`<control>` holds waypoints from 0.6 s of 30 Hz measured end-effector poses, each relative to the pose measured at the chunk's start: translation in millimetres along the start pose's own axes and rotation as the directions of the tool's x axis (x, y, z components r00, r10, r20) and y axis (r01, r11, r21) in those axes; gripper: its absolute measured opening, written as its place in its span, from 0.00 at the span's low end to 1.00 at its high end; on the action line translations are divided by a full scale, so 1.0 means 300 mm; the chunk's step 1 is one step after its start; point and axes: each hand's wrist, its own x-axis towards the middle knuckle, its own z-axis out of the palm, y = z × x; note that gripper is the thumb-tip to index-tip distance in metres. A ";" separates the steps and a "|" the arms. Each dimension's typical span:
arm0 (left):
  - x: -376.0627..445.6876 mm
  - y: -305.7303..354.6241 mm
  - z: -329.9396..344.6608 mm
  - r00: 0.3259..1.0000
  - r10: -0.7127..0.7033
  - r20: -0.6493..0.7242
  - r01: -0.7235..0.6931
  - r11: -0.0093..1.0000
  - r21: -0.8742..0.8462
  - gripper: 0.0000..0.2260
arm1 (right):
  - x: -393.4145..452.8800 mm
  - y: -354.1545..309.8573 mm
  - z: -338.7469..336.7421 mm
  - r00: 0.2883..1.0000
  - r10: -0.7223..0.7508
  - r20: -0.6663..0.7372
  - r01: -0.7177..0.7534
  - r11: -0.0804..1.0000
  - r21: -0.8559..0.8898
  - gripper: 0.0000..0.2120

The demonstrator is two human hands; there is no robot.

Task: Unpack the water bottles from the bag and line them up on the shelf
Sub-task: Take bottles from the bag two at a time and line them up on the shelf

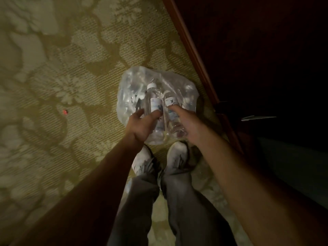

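the patterned carpet [71, 77] fills most of the view, and a dark wooden piece of furniture with a reddish edge [191, 50] runs down the right side; whether that is the shelf cannot be told, since its inside is too dark to read. no bottle can be seen set out on any shelf, so by this view the task looks to be at an early stage: the unpacking is under way and the lining up is yet to be done.

the person's grey trouser legs [177, 201] and pale shoes [177, 155] stand just behind the clear plastic bag [131, 89], which sits on the carpet close to the furniture edge. more bottles seem to lie inside the bag, though the crinkled plastic makes a count impossible.

two water bottles lie side by side at the near mouth of the bag. the left hand [142, 124] has its thumb and fingers curled round the left bottle [153, 102], whose white cap points away from the person. the right hand [184, 119] is wrapped over the right bottle [171, 107], gripping its lower body, just beside the other. both bottles look partly within the bag, not lifted clear.

a small red speck [65, 112] lies on the carpet well apart to the left.
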 end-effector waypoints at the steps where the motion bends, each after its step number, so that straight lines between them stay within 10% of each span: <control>1: -0.065 0.030 -0.024 1.000 -0.007 0.017 0.007 1.000 -0.024 0.45 | -0.085 -0.026 -0.002 1.000 -0.004 -0.007 0.003 1.000 -0.013 0.22; 10: -0.671 0.436 -0.192 0.976 0.139 0.169 -0.155 0.984 0.086 0.12 | -0.790 -0.230 -0.014 0.992 -0.121 0.027 0.122 0.992 -0.039 0.34; 18: -1.028 0.686 -0.226 0.876 0.314 0.367 -0.428 0.856 0.288 0.28 | -1.266 -0.318 -0.202 0.915 -0.388 -0.110 0.379 0.921 -0.095 0.20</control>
